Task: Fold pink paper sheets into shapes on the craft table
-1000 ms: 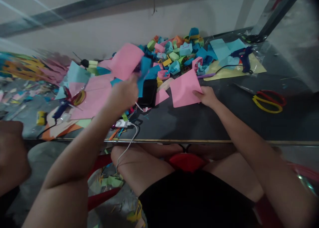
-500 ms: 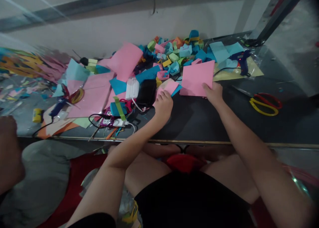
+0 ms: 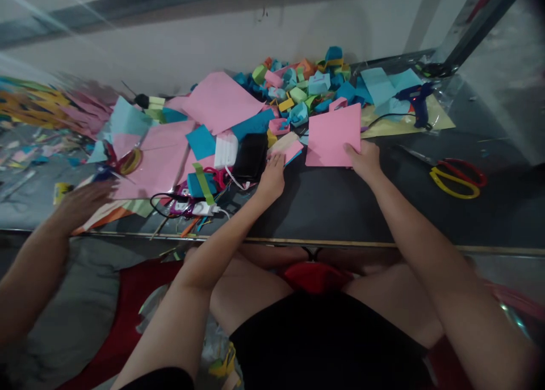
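Just left of the right hand [image 3: 364, 158] pinching its near corner, the pink sheet [image 3: 332, 133] sits apart from the left hand [image 3: 272, 179], which touches small paper pieces [image 3: 288, 145], grip unclear.

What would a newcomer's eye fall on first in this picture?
Probably the pink paper sheet in the right hand, bright against the dark tabletop. Behind it, a heap of multicoloured paper pieces lies near the wall. Red-and-yellow-handled scissors lie to the right.

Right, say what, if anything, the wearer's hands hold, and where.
Right hand: the square pink paper sheet, near its lower right corner. Left hand: touching a small pink paper piece; grip unclear.
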Available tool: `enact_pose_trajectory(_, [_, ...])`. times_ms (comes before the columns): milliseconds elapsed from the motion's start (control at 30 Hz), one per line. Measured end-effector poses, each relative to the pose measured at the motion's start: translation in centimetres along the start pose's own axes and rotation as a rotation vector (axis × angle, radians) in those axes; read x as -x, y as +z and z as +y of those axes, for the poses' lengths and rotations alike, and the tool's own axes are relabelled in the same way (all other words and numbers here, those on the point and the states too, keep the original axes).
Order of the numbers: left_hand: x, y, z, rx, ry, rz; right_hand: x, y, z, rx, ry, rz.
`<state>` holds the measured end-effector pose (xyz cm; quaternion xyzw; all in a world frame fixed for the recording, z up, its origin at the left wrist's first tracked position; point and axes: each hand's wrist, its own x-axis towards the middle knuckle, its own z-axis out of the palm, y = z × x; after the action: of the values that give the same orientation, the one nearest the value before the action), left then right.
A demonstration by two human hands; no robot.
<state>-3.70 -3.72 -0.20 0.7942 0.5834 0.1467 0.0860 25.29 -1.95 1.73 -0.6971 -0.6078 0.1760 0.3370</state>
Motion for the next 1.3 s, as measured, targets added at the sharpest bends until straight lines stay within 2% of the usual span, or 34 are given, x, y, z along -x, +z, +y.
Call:
enact_pose_trajectory(233, [1.7, -2.2, 1.4, -0.229, -0.095, 0.062, -0.2, 0.3, 0.3, -0.011, -0.041, 0.004])
enact_pose_trajectory(400, [0.8, -3.4, 2.2, -0.259, -0.157, -0.018, -0.3, 0.4, 0.5, 0.004, -0.067, -0.002])
enact_pose_trajectory(500, [-1.4, -3.8, 1.5, -0.21, -0.004, -0.108, -0.3, 0.4, 0.5, -0.004, -0.062, -0.003])
enact_pose_trajectory(567, [-3.2, -4.2, 0.4, -0.18, 0.106, -0.176, -0.4, 0.4, 0.7, -0.016, -0.066, 0.001])
enact_pose_trajectory(700, [-5.7, -5.4, -2.4, -0.177, 0.23, -0.32, -0.7, 0.6, 1.2, -0.057, -0.101, 0.005])
enact_pose_trajectory(833, [-5.5, -6.4, -3.5, -0.206, 0.326, -0.3, -0.3, 0.8, 1.0, -0.172, -0.129, 0.01])
enact_pose_trajectory(1000, [-5.1, -6.1, -3.6, -0.159, 0.294, -0.293, 0.7, 1.0, 0.0, -0.383, -0.071, -0.074])
enact_pose_trajectory(1167, [-6.0, -5.6, -4.1, -0.102, 0.394, -0.302, 0.9, 1.0, -0.2, -0.363, -0.072, -0.043])
enact_pose_trajectory(1300, [-6.3, -6.2, -4.7, -0.102, 0.479, -0.34, 0.9, 0.8, -0.4, -0.401, -0.031, -0.075])
